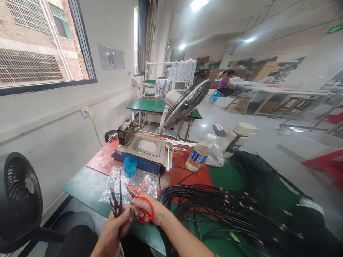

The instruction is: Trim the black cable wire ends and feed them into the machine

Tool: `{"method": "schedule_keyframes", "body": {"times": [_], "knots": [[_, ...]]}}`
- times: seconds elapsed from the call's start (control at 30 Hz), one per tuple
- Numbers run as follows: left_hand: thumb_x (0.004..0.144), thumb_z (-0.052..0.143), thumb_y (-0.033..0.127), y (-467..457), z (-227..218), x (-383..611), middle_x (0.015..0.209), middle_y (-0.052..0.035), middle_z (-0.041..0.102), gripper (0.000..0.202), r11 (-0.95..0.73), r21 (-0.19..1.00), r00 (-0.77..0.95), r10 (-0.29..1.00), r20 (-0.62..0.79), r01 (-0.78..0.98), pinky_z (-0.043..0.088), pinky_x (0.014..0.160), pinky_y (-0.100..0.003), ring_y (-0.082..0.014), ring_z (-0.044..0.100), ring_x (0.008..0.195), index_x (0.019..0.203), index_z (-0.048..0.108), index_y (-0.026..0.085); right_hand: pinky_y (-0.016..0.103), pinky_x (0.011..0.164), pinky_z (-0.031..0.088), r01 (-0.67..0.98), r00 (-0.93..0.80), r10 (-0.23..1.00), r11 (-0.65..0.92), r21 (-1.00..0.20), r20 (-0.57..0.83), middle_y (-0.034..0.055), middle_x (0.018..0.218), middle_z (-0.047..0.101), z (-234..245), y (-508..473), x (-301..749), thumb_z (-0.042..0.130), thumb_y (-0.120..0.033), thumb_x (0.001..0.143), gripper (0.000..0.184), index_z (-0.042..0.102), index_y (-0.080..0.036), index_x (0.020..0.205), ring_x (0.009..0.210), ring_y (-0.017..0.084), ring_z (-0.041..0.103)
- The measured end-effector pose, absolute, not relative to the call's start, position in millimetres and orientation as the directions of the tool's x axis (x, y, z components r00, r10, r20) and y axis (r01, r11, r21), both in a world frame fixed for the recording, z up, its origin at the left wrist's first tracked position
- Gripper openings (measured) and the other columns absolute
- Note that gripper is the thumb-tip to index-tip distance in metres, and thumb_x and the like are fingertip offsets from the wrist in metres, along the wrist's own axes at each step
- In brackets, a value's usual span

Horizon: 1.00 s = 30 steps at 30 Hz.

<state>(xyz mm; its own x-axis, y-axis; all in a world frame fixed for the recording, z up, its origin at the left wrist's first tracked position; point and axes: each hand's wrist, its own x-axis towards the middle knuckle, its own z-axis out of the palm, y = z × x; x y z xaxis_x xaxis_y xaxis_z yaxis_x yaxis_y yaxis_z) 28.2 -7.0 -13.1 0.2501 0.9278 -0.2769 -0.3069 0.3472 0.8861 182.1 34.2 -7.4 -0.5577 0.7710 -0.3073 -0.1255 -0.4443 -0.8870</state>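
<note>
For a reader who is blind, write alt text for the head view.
A person's left hand holds a bunch of black cables, and the right hand holds red-handled scissors. On the worktable, small reddish clippings lie on clear plastic near a blue cup, with more black cables heaped at right.

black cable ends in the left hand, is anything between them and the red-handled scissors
Nothing visible blocks the gap between the black cable ends and the red-handled metal scissors in the bare right hand; the crumpled clear plastic bag lies beyond, not between them.
</note>
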Motion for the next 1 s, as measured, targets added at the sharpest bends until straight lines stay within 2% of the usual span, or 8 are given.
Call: {"method": "schedule_keyframes", "body": {"times": [0.1, 0.3, 0.6, 0.77, 1.0], "knots": [[0.069, 0.070, 0.050, -6.9, -11.6, 26.9, 0.042, 0.0087, 0.030, 0.040, 0.357, 0.883, 0.254, 0.924, -0.286, -0.304, 0.011, 0.039, -0.020, -0.0044, 0.016, 0.039, 0.059, 0.055, 0.015, 0.015, 0.027, 0.024, -0.122, -0.560, 0.769, -0.444, -0.888, -0.307, -0.0048, 0.033, 0.042, -5.3, 33.8, 182.1, 0.064, -0.058, 0.066, 0.050, 0.054, -0.012, 0.048, 0.026, 0.004, 0.036], [0.072, 0.068, 0.048, -6.4, -17.2, 25.3, 0.043, 0.0077, 0.032, 0.036, 0.297, 0.912, 0.249, 0.941, -0.229, -0.283, 0.012, 0.041, -0.021, -0.0049, 0.019, 0.040, 0.065, 0.059, 0.014, 0.014, 0.026, 0.025, -0.142, -0.540, 0.763, -0.498, -0.855, -0.354, -0.0044, 0.034, 0.045, -2.5, 31.8, 180.3, 0.070, -0.052, 0.058, 0.044, 0.056, -0.011, 0.050, 0.027, 0.004, 0.037], [0.072, 0.070, 0.043, -8.4, -16.6, 27.0, 0.048, 0.0068, 0.036, 0.030, 0.225, 0.923, 0.237, 0.959, -0.154, -0.310, 0.018, 0.043, -0.021, -0.0054, 0.026, 0.043, 0.071, 0.064, 0.014, 0.012, 0.025, 0.025, -0.204, -0.589, 0.720, -0.573, -0.794, -0.368, -0.0052, 0.037, 0.046, -1.5, 30.9, 180.0, 0.073, -0.047, 0.055, 0.041, 0.053, -0.012, 0.050, 0.028, 0.003, 0.037], [0.071, 0.071, 0.043, -8.6, -17.0, 27.8, 0.047, 0.0070, 0.035, 0.030, 0.194, 0.936, 0.211, 0.968, -0.135, -0.294, 0.018, 0.043, -0.021, -0.0055, 0.027, 0.042, 0.067, 0.063, 0.015, 0.013, 0.025, 0.024, -0.192, -0.591, 0.716, -0.572, -0.797, -0.371, -0.0057, 0.035, 0.044, -1.0, 30.0, 179.1, 0.073, -0.043, 0.056, 0.038, 0.053, -0.012, 0.050, 0.027, 0.003, 0.036], [0.074, 0.068, 0.046, -3.8, -18.3, 28.6, 0.047, 0.0056, 0.038, 0.033, 0.167, 0.946, 0.120, 0.983, -0.139, -0.278, 0.015, 0.040, -0.021, -0.0046, 0.025, 0.041, 0.071, 0.064, 0.014, 0.013, 0.027, 0.026, -0.241, -0.500, 0.814, -0.458, -0.856, -0.295, -0.0054, 0.035, 0.043, -7.8, 32.5, 177.0, 0.062, -0.061, 0.067, 0.052, 0.058, -0.011, 0.056, 0.027, 0.003, 0.035]]}}
